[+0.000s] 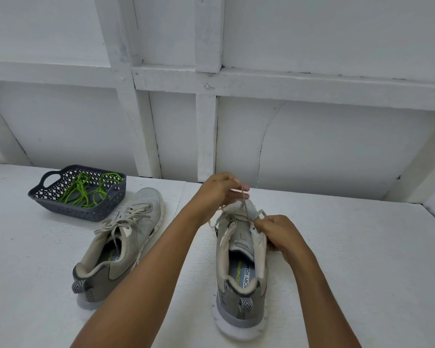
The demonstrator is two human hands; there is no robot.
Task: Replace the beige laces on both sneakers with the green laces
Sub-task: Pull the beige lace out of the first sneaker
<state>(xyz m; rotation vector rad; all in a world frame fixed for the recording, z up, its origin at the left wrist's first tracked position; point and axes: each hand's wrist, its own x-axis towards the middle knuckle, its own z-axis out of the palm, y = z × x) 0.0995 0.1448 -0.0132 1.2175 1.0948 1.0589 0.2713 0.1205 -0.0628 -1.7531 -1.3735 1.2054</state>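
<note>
Item: white painted worktop (349,259), its far edge butting against a white panelled wall (312,136), with a side wall closing it off at the far right. Far left: dark grey perforated plastic basket (58,205) with a cut-out handle, holding a loose tangle of green laces (84,193); its near right corner sits just beside the toe of the laced grey mesh sneaker (146,209). That sneaker lies tilted onto its side, heel toward the viewer, with its flat beige laces (128,218) threaded and spread loose across the tongue. Centre right: the held grey mesh sneaker (239,292), upright on its white sole, heel toward the viewer, well apart from the first. Left hand (219,190), raised over the toe of this sneaker, grip pinched on a strand of its beige lace (245,207), drawn taut and upward. Right hand (280,233), grip clenched on the sneaker's right eyelet edge; whether it also traps a lace end cannot be told. Open room: bare worktop to the right of the held sneaker up to the side wall; the gap between the sneakers is crossed by the left forearm.
</note>
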